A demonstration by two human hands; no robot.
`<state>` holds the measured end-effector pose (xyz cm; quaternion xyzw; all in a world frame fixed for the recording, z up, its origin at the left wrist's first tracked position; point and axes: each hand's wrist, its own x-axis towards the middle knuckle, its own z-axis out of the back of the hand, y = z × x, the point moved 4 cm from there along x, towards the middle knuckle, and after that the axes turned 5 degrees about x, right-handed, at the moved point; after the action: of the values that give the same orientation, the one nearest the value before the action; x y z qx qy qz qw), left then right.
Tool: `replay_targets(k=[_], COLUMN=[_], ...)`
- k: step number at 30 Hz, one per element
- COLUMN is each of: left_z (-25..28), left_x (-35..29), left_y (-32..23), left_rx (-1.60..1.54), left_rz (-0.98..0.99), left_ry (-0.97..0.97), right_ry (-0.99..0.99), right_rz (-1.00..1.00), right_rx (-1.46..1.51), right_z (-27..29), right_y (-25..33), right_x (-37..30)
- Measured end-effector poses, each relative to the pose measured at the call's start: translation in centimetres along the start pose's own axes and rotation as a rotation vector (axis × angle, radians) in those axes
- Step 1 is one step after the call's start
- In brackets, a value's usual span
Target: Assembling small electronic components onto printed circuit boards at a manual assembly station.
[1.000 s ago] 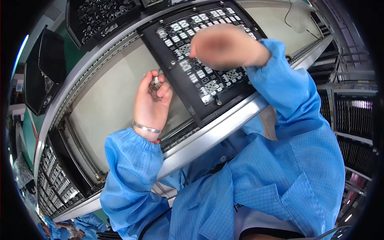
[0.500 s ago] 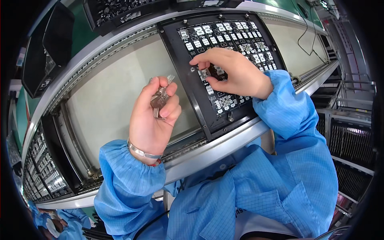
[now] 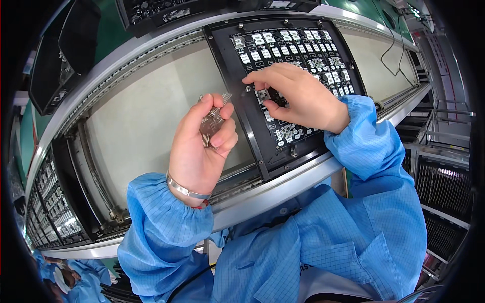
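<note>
My left hand [image 3: 197,144] is curled, palm up, around a bunch of small metal-pinned parts [image 3: 212,125]; thin silvery pins stick out between the fingers. My right hand [image 3: 305,101] hovers palm down over a black circuit board panel [image 3: 260,64] crowded with white and dark components. Thumb and forefinger are spread apart, with a small square grey component [image 3: 263,95] on the board near their tips. Nothing shows between those fingertips, and the other fingers are partly hidden. A black carrier frame [image 3: 230,68] surrounds the panel.
The carrier sits across a conveyor with metal rails [image 3: 283,174] and a pale bed [image 3: 151,106]. Black bins [image 3: 63,60] stand beyond the far rail. Another populated carrier [image 3: 55,207] lies at the far left. Slotted racks [image 3: 444,187] stand at right; another person's blue sleeve [image 3: 91,278] shows lower left.
The whole scene has shifted slightly in view. My left hand still grips the pinned parts, slightly turned, and my right hand keeps its spread thumb and forefinger over the same board area.
</note>
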<state>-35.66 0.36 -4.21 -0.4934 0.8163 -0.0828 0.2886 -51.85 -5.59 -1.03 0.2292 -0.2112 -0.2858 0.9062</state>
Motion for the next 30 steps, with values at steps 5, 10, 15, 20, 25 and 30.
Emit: replay_targets(k=[5, 10, 15, 20, 25, 30], left_z=[-0.2, -0.3, -0.3, -0.5, -0.1, -1.2], left_x=[-0.1, -0.1, -0.2, -0.1, 0.1, 0.9], left_y=[0.2, 0.3, 0.4, 0.4, 0.4, 1.2], left_rx=[0.008, 0.005, 0.007, 0.019, 0.007, 0.007], left_rz=[-0.002, -0.004, -0.006, -0.014, -0.020, -0.015], left_ry=[-0.003, 0.002, 0.003, -0.011, 0.004, -0.004], right_ry=[0.014, 0.005, 0.023, 0.018, -0.012, -0.088], right_rz=[0.015, 0.043, 0.034, 0.038, -0.052, -0.079], right_rx=[-0.043, -0.051, -0.062, -0.060, -0.037, 0.007], right_z=[-0.1, -0.1, -0.2, -0.4, -0.2, 0.8], right_y=[0.3, 0.7, 1.1, 1.3, 1.1, -0.7], right_x=[-0.1, -0.1, 0.0, -0.2, -0.6, -1.1])
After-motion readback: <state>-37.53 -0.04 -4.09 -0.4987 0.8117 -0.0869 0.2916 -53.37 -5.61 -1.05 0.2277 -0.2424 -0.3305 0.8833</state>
